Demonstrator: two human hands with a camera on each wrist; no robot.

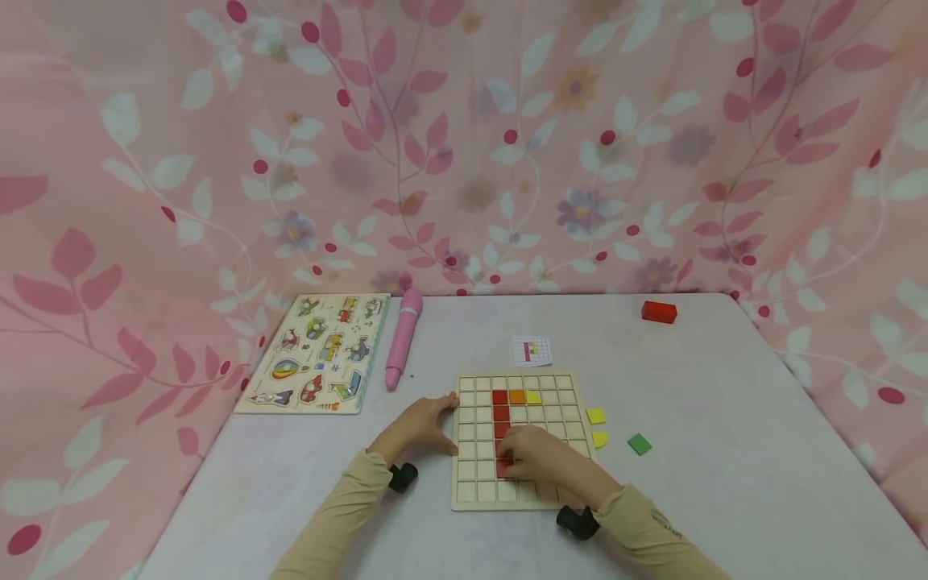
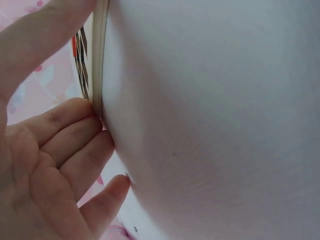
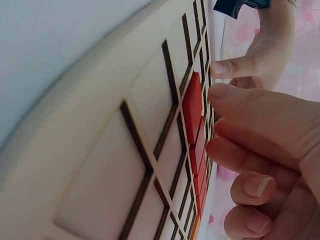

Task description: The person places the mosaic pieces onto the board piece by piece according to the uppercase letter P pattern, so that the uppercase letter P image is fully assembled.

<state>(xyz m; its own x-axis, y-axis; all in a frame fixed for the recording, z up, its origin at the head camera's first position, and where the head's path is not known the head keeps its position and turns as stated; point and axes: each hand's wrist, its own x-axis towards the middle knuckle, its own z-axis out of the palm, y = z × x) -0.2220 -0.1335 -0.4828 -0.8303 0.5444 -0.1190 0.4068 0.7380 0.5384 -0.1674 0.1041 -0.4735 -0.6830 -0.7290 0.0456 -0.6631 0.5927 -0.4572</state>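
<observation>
A square wooden grid board (image 1: 467, 491) lies flat on the table. Several red square tiles (image 1: 500, 412) fill one column of its cells, with an orange tile (image 1: 517, 396) and a yellow tile (image 1: 533, 397) beside the top one. My left hand (image 1: 420, 425) rests against the board's left edge, thumb and fingers spread apart, fingertips touching the rim. Over the lower red tiles is my right hand (image 1: 542, 457); its thumb and fingertips are at the lowest red tile (image 3: 192, 107), which lies in its cell. No piece shows between those fingers.
Right of the board lie two yellow pieces (image 1: 596, 416) and a green tile (image 1: 640, 444). A small pattern card (image 1: 532, 351) is behind it. Farther off are a red block (image 1: 659, 312), a pink pen-shaped object (image 1: 403, 338) and a picture puzzle board (image 1: 312, 354).
</observation>
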